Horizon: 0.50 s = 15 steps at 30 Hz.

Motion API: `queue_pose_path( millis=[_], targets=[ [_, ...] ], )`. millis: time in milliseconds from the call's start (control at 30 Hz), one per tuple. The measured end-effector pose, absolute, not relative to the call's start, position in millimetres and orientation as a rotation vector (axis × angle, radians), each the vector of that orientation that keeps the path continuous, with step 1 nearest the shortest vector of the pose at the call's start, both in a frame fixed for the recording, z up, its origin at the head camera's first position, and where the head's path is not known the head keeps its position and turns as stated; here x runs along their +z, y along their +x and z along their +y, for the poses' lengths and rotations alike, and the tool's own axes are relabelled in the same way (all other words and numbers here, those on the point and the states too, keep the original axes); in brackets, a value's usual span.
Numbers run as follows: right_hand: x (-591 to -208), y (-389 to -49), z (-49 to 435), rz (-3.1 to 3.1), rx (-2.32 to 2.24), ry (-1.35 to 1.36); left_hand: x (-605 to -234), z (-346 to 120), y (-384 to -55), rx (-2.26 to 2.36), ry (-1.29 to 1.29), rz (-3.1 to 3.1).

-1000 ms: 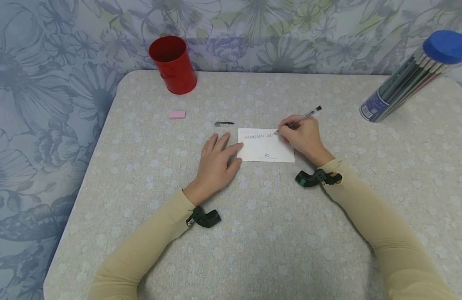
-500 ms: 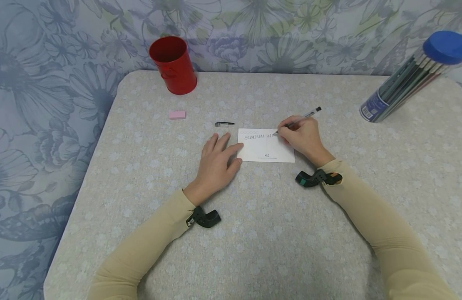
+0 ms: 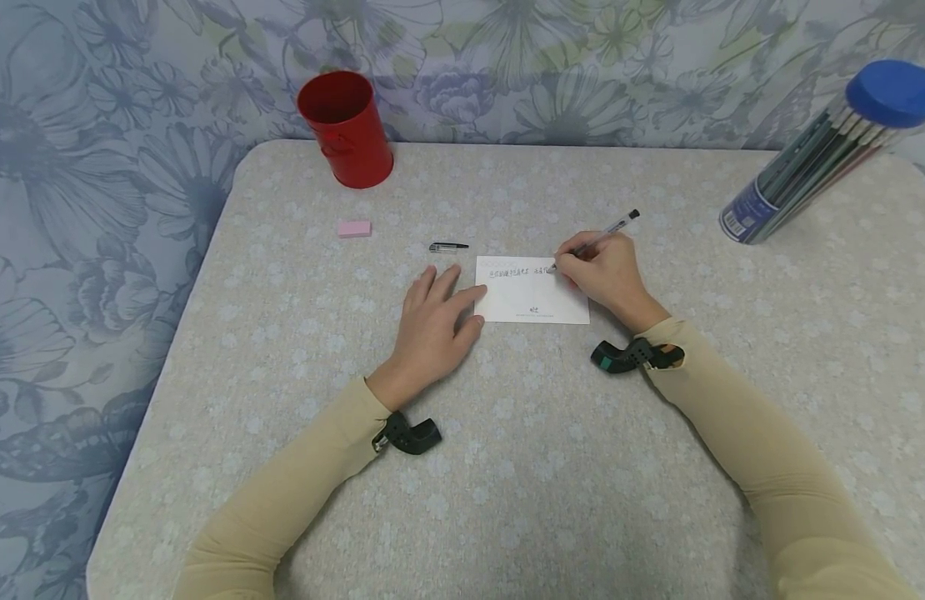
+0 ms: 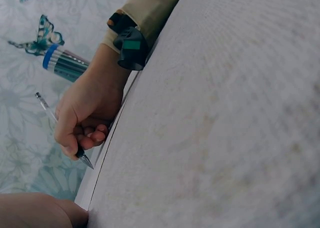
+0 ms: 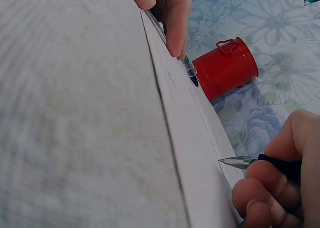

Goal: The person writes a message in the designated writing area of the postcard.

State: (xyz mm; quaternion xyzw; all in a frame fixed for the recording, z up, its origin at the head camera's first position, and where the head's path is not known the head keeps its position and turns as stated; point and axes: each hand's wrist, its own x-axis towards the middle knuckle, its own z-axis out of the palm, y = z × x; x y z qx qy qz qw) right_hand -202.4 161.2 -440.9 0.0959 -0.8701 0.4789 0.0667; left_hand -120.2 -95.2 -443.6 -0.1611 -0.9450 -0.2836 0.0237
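The right hand (image 3: 607, 270) pinches the pen (image 3: 618, 225) near its tip, probably for fine control, upon the white card (image 3: 517, 293) lying flat on the table (image 3: 537, 450), while the left hand (image 3: 435, 329) (spread out, gripping nothing) touches the card's left edge, perhaps to prevent sliding.

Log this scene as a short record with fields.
Right hand: grips the pen, tip at the card
Left hand: spread at the card's left edge
Card: white, handwriting near its far edge
Pen cap: off the pen, on the table
Pink block: left of the pen cap
Red bucket: behind the pink block
Tube: blue-lidded, far right
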Motion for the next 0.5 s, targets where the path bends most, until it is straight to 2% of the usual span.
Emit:
queue_pose_path(
  millis=[500],
  targets=[
    [-442.9, -203.0, 161.2, -2.603, 1.465, 0.271, -443.9, -95.0, -120.6, -0.880, -0.500, -2.924]
  ],
)
